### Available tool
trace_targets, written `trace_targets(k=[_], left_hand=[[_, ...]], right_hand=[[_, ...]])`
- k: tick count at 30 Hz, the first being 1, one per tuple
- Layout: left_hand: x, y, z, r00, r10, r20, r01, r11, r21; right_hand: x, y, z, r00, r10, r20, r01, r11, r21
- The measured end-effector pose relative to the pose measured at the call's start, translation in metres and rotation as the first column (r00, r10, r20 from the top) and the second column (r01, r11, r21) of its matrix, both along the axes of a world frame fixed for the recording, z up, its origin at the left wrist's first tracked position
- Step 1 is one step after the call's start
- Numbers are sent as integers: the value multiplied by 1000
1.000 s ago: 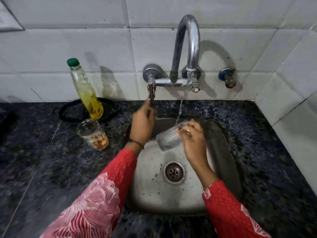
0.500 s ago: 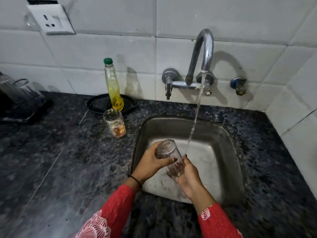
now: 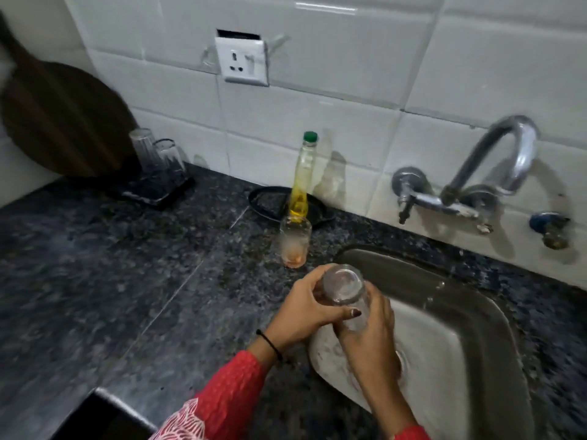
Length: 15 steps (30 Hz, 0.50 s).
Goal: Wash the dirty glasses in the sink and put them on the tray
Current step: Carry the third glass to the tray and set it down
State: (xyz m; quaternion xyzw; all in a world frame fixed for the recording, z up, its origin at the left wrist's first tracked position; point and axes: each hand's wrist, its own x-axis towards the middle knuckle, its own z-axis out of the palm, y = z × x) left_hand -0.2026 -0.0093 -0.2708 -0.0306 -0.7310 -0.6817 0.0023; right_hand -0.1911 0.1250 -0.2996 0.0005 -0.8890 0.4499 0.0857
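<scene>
A clear glass (image 3: 344,292) sits low at centre frame over the sink's (image 3: 476,315) left edge, gripped by both the left hand (image 3: 306,308) and right hand (image 3: 373,331), while a dirty glass (image 3: 294,241) stands on the worktop (image 3: 111,281) above them, and a tray (image 3: 155,188) holds two glasses at upper left.

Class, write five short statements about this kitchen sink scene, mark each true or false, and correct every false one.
1. Both hands hold the clear glass. True.
2. The tray is empty. False: two glasses stand on it upside down.
3. The bottle has a green cap. True.
4. The dirty glass lies in the sink. False: it stands on the counter.
5. The wall socket is above the tap. False: it is above the counter, left of the tap.
</scene>
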Motion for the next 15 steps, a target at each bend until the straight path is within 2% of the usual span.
trace_targets(k=[3,7,9,12,15], left_hand=[[-9,-42,18,998,17,-61,-14,999,38],[-35,-128,47,975,72,-210,-80,996,-32],[-50,-174,60,963,106,-248,-118,993,-31],[-71,-253,70,955,189,-230,-180,982,57],[-88,-332,66,942,263,-210,-264,964,23]], right_hand=[[-20,-41,21,985,-11,-169,5,999,-37],[-62,-123,53,925,77,-373,-76,997,17],[-87,-172,67,913,135,-384,-155,988,-22],[-126,-256,80,889,233,-394,-298,948,-110],[-166,-336,81,888,331,-319,-404,893,-199]])
